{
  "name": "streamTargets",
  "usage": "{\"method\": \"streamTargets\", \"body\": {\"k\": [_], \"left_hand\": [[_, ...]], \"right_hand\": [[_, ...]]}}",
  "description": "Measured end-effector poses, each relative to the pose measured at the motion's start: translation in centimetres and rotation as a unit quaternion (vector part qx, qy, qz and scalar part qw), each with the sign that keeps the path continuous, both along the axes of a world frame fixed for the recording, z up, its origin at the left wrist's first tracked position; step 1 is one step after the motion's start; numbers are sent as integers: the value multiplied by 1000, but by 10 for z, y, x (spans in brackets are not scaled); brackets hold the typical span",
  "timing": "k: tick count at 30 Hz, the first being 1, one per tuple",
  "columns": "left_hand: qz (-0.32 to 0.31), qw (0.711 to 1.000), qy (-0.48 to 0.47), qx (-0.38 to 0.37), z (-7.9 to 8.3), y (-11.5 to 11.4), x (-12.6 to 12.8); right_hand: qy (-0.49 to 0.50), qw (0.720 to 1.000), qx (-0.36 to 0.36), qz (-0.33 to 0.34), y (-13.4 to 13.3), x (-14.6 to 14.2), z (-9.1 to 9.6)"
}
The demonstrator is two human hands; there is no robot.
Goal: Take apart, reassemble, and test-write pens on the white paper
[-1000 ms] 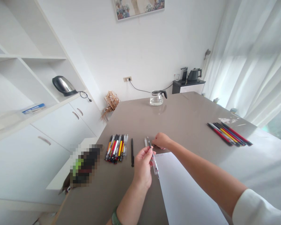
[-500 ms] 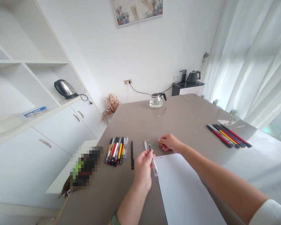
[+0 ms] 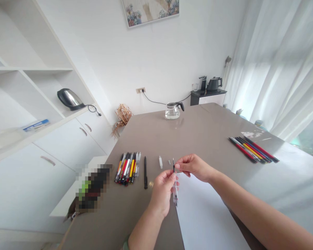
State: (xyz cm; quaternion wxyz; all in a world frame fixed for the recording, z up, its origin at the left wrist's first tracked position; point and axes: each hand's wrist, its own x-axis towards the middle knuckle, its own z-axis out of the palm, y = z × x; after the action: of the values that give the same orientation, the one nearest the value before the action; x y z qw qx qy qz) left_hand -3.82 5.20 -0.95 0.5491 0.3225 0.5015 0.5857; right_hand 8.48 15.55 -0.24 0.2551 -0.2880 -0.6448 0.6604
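Observation:
My left hand (image 3: 165,185) is closed around a disassembled clear pen (image 3: 175,196), its barrel pointing down over the paper's edge. A thin refill (image 3: 173,161) sticks up from the grip with its metal tip uppermost. My right hand (image 3: 194,167) pinches at the refill just below that tip; any smaller part between those fingertips is hidden. Just beyond the hands lie a small metallic piece (image 3: 169,162) and a clear-white pen part (image 3: 160,162). A black pen (image 3: 145,173) rests left of my left hand.
Several mixed pens (image 3: 127,168) lie bundled at the left of the table (image 3: 151,135). More pens (image 3: 253,150) are lined up at the right. White paper (image 3: 206,211) lies under my forearms. A glass pot (image 3: 172,111) stands at the back, and a pixelated dark object (image 3: 95,189) sits at the left edge.
My right hand has moved left and slightly down to the refill, from beyond the paper's top edge. My left hand has shifted slightly right, and the pen now stands more upright.

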Motion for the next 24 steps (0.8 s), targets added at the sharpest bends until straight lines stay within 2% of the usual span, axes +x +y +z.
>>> {"method": "streamTargets", "body": {"k": [3, 6, 9, 14, 17, 21, 24], "left_hand": [[-13, 1000, 5, 5, -1, 0, 0], [-20, 1000, 3, 2, -2, 0, 0], [-19, 1000, 4, -11, -2, 0, 1], [-22, 999, 22, -27, -2, -1, 3], [-21, 999, 29, -27, -3, -1, 3], [-5, 999, 32, -25, -4, -1, 2], [5, 999, 28, -24, -5, 0, 1]], "right_hand": [[-6, 1000, -9, 26, -2, -1, 0], [4, 1000, -21, 6, -1, -2, -2], [34, 998, -22, -45, -1, -2, -1], [45, 982, 35, -178, 6, -4, 6], [-50, 973, 62, -215, 22, -7, 8], [-185, 962, 60, -192, 56, -15, 1], [-282, 940, 68, -181, 76, -26, -10]]}}
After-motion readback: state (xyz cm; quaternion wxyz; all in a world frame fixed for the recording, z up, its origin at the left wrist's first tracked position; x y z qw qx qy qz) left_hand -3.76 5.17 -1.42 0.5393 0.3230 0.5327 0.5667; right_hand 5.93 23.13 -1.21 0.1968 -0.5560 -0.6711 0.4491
